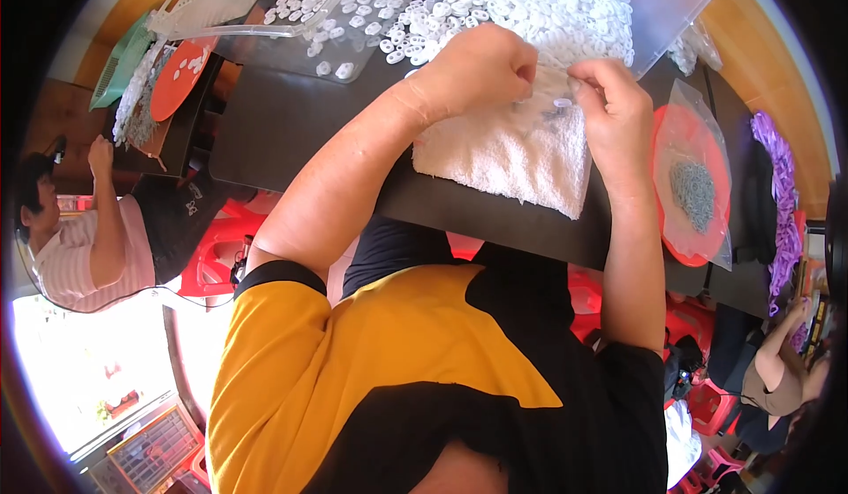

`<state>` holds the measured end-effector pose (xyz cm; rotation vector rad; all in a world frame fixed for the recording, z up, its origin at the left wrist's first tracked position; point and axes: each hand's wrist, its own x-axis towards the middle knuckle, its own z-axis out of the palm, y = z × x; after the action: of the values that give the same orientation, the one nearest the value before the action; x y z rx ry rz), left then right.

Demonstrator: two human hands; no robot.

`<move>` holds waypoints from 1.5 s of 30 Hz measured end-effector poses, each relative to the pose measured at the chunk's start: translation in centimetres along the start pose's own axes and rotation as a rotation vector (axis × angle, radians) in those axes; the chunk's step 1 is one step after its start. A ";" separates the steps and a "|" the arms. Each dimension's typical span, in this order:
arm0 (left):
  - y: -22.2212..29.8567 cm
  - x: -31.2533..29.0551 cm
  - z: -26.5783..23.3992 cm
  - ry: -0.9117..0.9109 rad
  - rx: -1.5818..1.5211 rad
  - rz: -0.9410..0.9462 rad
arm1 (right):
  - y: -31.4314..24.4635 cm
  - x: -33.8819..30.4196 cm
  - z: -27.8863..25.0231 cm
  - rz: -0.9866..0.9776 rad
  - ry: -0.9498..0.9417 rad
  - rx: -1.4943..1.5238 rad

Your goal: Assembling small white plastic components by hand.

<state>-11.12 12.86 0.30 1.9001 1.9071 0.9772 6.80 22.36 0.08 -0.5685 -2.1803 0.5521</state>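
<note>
A white terry towel [503, 163] lies over the front edge of the dark table, with both hands above its far part. My left hand [481, 66] is closed, its fingertips turned down and mostly hidden from me. Across from it, my right hand [616, 110] is curled with thumb and forefinger close together. Between the two hands, beside the right thumb, shows a small pale oval plastic piece [563, 103]; whether it is held or lies on the towel I cannot tell. Just beyond the hands rises a large heap of white oval plastic pieces [548, 8].
A clear plastic tray [353, 75] with scattered white pieces is at the far left. To the right, a red plate [662, 154] carries a bag of small grey metal parts [693, 196]. Purple strung pieces [782, 220] hang further right. Other people sit at both sides.
</note>
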 end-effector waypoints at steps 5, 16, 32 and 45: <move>0.2 -0.2 1.1 -0.075 0.306 0.124 | -0.2 0.0 0.0 -0.009 0.009 0.092; 0.6 0.3 -0.8 0.075 -0.447 -0.252 | 0.5 0.2 -1.3 -0.037 -0.316 -0.151; 0.1 0.6 -1.2 0.178 -0.897 -0.354 | -0.6 -0.1 1.0 -0.261 -0.159 -0.128; -1.2 1.2 -1.0 0.296 -1.034 -0.310 | -2.5 1.6 0.7 -0.233 -0.302 -0.305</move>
<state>-12.78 13.80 0.64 0.8724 1.2900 1.7276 4.77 21.12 2.02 -0.3977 -2.5989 0.1882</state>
